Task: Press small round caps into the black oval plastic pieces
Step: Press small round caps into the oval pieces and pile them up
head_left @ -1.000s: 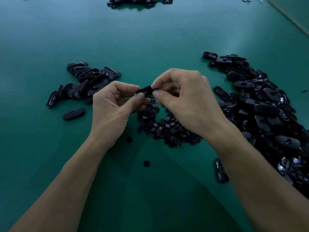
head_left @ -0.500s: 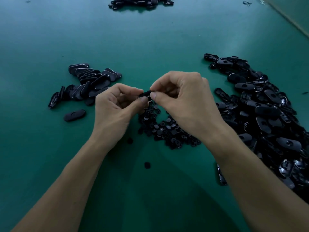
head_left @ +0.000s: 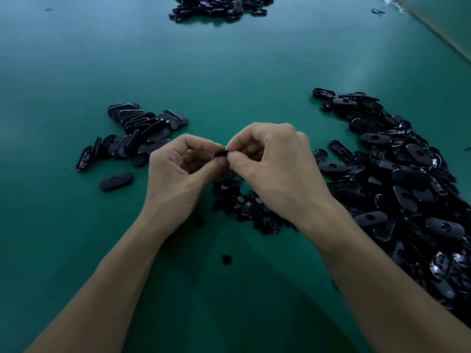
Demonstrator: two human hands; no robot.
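Note:
Both hands meet above the green table (head_left: 229, 72), holding one black oval piece (head_left: 220, 154) between them. My left hand (head_left: 178, 182) pinches its left end with thumb and fingers. My right hand (head_left: 275, 174) pinches its right end, fingers curled over it. Most of the piece is hidden by fingertips, and I cannot see a cap on it. A heap of small round caps (head_left: 244, 205) lies just under the hands.
A large pile of black oval pieces (head_left: 407, 189) fills the right side. A smaller pile of oval pieces (head_left: 137, 133) lies at the left, with one loose piece (head_left: 116, 181) near it. Two stray caps (head_left: 226, 259) sit near my forearms. Another pile (head_left: 219, 6) lies far back.
Both hands have closed in over the oval piece, so less of it shows between the fingertips. They stay in the same spot above the caps.

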